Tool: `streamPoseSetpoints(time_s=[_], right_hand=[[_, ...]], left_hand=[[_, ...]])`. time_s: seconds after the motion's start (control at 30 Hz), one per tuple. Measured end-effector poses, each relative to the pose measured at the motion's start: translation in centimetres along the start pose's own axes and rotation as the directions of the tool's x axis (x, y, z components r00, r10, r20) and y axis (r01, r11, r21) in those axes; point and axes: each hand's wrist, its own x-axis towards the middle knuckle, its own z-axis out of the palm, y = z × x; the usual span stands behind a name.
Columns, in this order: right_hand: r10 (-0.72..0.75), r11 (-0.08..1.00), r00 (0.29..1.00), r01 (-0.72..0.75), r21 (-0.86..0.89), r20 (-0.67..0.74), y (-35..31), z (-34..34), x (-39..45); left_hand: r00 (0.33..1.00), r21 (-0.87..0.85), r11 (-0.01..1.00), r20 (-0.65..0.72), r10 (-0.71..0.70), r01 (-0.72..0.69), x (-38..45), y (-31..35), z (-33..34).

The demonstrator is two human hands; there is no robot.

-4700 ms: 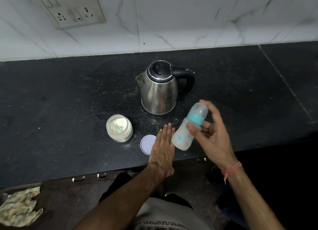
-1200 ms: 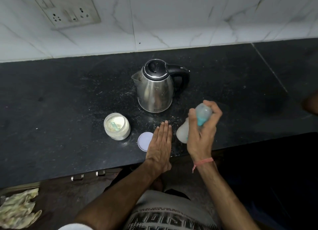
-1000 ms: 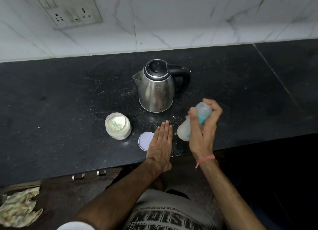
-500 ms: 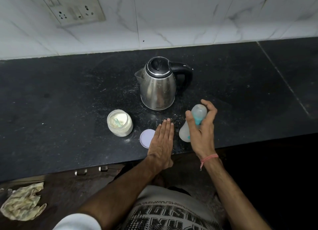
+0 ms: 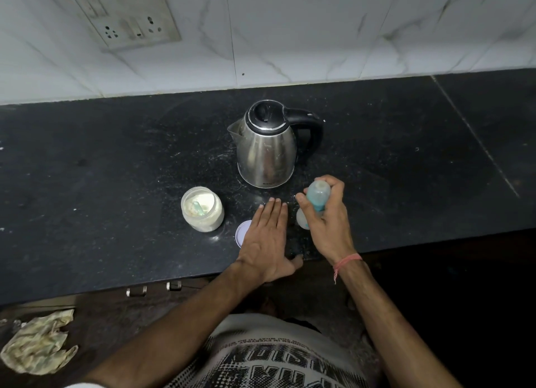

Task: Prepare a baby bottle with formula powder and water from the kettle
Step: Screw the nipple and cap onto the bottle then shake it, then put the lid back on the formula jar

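My right hand [image 5: 327,228] grips a capped baby bottle [image 5: 316,197] with a blue collar and milky contents, held close above the black counter [image 5: 116,170] near its front edge. My left hand [image 5: 266,237] lies flat on the counter, fingers straight, just left of the bottle. A steel kettle [image 5: 268,149] with a black lid and handle stands behind both hands. An open jar of formula powder [image 5: 202,208] with a scoop inside sits to the left. The jar's white lid [image 5: 242,233] lies partly under my left hand.
A tiled wall with a socket panel [image 5: 124,13] runs behind the counter. A crumpled cloth [image 5: 37,344] lies on the floor at lower left. Drawer handles [image 5: 156,288] show under the counter edge.
My right hand has lowered the bottle and turned it more upright, nearer the counter. My left hand has stayed flat in place.
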Motion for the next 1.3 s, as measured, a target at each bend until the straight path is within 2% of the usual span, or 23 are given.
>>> streamPoseSetpoints(time_s=[0.07, 0.37, 0.53, 0.8, 0.9, 1.0, 1.07, 1.17, 1.23, 1.3], right_hand=[[0.004, 1.0, 1.0, -0.004, 0.003, 0.029, 0.2, 0.3, 0.1], [0.015, 0.999, 0.994, -0.011, -0.036, 0.111, 1.2, 2.0, 0.3], [0.025, 0.999, 0.989, -0.018, -0.05, 0.145, 1.6, 2.4, 0.2], [0.036, 0.996, 0.986, -0.022, -0.083, 0.163, 1.8, 2.4, 0.1], [0.035, 0.995, 0.984, -0.017, -0.1, 0.175, 1.4, 2.1, 0.2], [0.06, 0.994, 0.98, -0.042, -0.098, 0.187, 0.6, 1.6, 0.0], [0.013, 0.993, 0.986, 0.007, -0.12, 0.165, -0.2, 1.2, -0.2], [-0.232, 0.931, 0.958, 0.268, -0.246, 0.165, -1.5, 0.6, -0.4], [-0.335, 0.864, 0.91, 0.401, -0.306, 0.245, -2.6, 0.4, -0.2], [-0.347, 0.83, 0.875, 0.454, -0.324, 0.337, -3.6, 0.5, 0.1]], left_hand=[[0.999, -0.065, 0.998, -0.021, -0.028, 0.026, -0.7, -0.9, -0.7], [0.987, -0.142, 0.976, 0.007, -0.163, 0.163, -3.0, -3.1, -2.6], [0.969, -0.116, 0.962, 0.037, -0.245, 0.248, -2.9, -3.1, -3.0], [0.962, -0.085, 0.958, 0.044, -0.271, 0.273, -2.6, -4.1, -2.7], [0.965, -0.139, 0.955, 0.006, -0.262, 0.26, -2.8, -4.4, -2.2], [0.952, -0.288, 0.927, -0.117, -0.284, 0.241, -2.8, -4.6, -2.0], [0.91, -0.531, 0.818, -0.191, -0.368, 0.22, -2.7, -4.6, -2.6], [0.855, -0.865, 0.488, -0.162, -0.492, 0.117, -2.7, -4.5, -4.6], [0.863, -0.967, 0.25, -0.089, -0.498, 0.044, -2.6, -4.6, -6.1], [0.887, -1.0, 0.022, -0.017, -0.461, -0.008, -2.4, -4.8, -7.5]])
